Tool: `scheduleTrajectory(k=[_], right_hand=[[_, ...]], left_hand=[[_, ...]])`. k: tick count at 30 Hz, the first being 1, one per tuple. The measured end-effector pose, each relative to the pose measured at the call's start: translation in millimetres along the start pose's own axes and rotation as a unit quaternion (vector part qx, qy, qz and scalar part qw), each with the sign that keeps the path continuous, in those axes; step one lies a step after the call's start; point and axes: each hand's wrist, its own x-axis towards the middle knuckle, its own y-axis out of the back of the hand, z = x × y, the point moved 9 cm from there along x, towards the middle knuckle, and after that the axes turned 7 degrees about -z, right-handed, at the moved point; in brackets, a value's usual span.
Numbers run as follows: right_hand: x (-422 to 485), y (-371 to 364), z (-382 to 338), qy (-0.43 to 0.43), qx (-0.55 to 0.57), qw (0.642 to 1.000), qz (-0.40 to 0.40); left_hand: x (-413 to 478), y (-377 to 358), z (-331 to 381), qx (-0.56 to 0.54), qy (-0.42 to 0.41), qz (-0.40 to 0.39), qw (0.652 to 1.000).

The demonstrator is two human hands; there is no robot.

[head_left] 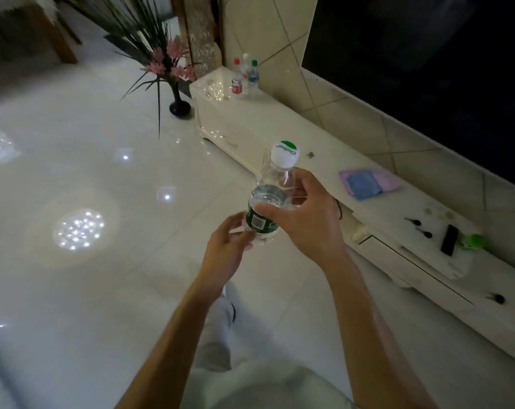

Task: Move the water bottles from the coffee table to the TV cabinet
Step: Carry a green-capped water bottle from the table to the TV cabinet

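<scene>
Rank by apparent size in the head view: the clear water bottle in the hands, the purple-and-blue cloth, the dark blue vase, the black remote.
1. Clear water bottle with white-green cap, nearest the camera.
2. Purple-and-blue cloth.
3. Dark blue vase and black remote: too alike to rank.

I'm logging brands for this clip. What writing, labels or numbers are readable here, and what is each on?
"Cestbon": on the white and green cap of the held bottle.
Dark green label with a barcode on that bottle: too small to read.
Labels on the three bottles on the TV cabinet: too blurred to read.
Nothing else carries legible text.
</scene>
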Motion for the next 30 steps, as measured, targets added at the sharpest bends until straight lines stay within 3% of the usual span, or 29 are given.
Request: scheduleTrajectory(k=[11,16,24,30], right_hand=[[226.6,6.8,-12.2,-0.018,0.017,0.999,0.034],[295.6,9.0,-8.9,-0.026,0.024,0.999,0.036],[414.8,9.5,8.6,-0.030,0.022,0.999,-0.034],[524.1,31.4,-6.5,0.024,0.032,0.993,-0.107]], left_hand=[[228.8,39.1,90.8,0.020,-0.002,-0.025,0.999],[289.8,46.1,113.2,0.028,0.021,-0.015,0.999],[386.8,55.7,130.4,0.024,0.053,0.029,0.998],[463.8,58.7,183.5,0.005,0.038,0.114,0.993]])
